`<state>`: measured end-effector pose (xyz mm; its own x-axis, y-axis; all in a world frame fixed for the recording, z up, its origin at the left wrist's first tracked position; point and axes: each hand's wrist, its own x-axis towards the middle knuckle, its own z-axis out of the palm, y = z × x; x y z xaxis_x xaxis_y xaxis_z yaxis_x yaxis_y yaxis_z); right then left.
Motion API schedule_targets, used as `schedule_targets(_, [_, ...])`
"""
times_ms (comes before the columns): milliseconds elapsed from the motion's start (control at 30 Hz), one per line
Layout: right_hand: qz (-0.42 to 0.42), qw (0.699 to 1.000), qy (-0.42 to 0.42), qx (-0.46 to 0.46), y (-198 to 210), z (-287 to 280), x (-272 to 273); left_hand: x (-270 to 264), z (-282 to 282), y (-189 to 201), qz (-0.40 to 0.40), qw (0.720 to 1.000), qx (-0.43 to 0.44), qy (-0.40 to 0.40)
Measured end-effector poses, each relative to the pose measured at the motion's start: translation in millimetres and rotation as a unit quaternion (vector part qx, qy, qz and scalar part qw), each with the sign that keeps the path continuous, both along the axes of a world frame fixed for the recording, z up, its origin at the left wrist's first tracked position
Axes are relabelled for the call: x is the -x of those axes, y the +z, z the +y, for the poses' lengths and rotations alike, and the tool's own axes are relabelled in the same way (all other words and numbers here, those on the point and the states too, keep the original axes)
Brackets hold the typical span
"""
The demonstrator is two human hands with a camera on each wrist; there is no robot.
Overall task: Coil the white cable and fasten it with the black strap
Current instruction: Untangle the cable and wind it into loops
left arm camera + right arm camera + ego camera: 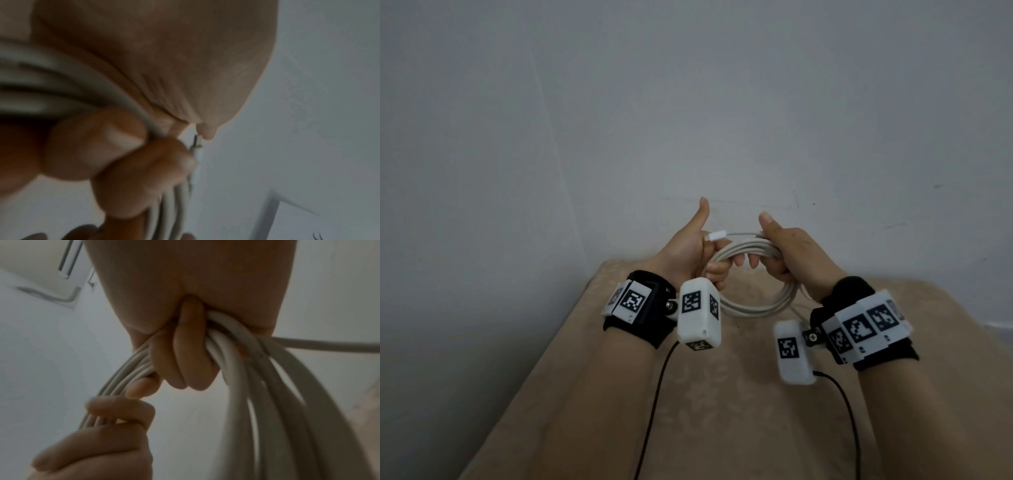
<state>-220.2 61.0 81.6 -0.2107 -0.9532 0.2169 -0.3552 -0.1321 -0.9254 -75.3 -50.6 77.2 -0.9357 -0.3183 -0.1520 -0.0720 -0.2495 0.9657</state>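
The white cable [753,305] is wound into a round coil of several loops, held up above the table between both hands. My left hand [698,253] curls its fingers around the coil's left side, thumb pointing up. My right hand [780,250] grips the bundled top right of the coil [230,344], fingers wrapped round the strands. A white plug end [717,236] sticks out to the left at the top, between the hands. In the left wrist view the strands [61,84] run under my curled fingers [98,146]. No black strap shows in any view.
A beige patterned tablecloth [722,411] covers the table below the hands. A grey-white wall [688,102] stands close behind. Black wires [654,394] hang from the wrist cameras. A white wall fixture [51,272] appears in the right wrist view.
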Motion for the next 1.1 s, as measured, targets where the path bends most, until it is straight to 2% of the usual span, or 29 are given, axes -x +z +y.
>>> schedule_targets(100, [0.024, 1.0, -0.018, 0.0, -1.7, 0.5, 0.9, 3.1, 4.1, -1.2, -0.031, 0.999, 0.016, -0.039])
schedule_targets(233, [0.042, 0.999, -0.035, 0.0, -0.5, 2.3, 5.1, -3.0, 3.7, -0.1, -0.018, 0.996, 0.031, -0.087])
schedule_targets(300, [0.045, 0.998, -0.038, -0.005, 0.1, 2.7, 7.0, -6.5, 4.0, 1.7, -0.019, 0.995, 0.022, -0.097])
schedule_targets(367, [0.087, 0.996, -0.031, -0.016, -1.6, 1.7, 7.9, -4.3, 8.8, 4.6, -0.044, 0.994, 0.035, -0.096])
schedule_targets(467, [0.165, 0.985, -0.043, -0.027, -6.1, 0.0, 7.8, 6.0, 23.3, 9.9, -0.097, 0.986, 0.115, -0.072])
schedule_targets(567, [0.103, 0.992, -0.07, 0.011, -5.9, -1.3, 5.5, 11.3, 29.0, 11.6, -0.075, 0.977, 0.199, -0.005])
schedule_targets(633, [0.051, 0.995, -0.084, 0.023, -1.4, 0.1, 5.9, 11.2, 24.1, 10.8, -0.041, 0.973, 0.218, 0.06])
schedule_targets(733, [0.033, 0.995, -0.089, 0.006, 3.3, 3.7, 13.7, 7.3, 12.9, 10.3, 0.018, 0.975, 0.156, 0.157])
schedule_targets(833, [0.046, 0.993, -0.106, -0.014, 3.5, 7.9, 21.8, 1.5, 4.0, 14.0, 0.067, 0.971, 0.106, 0.204])
schedule_targets(967, [0.115, 0.983, -0.143, -0.008, -3.2, 10.7, 35.0, -14.7, -12.7, 18.9, 0.135, 0.952, 0.005, 0.276])
schedule_targets(1033, [0.053, 0.98, -0.189, 0.039, -5.3, 11.1, 41.2, -26.8, -22.0, 19.7, 0.156, 0.937, -0.052, 0.309])
schedule_targets(1100, [-0.018, 0.974, -0.21, 0.08, -3.4, 9.3, 41.7, -34.8, -27.0, 18.2, 0.161, 0.928, -0.07, 0.328])
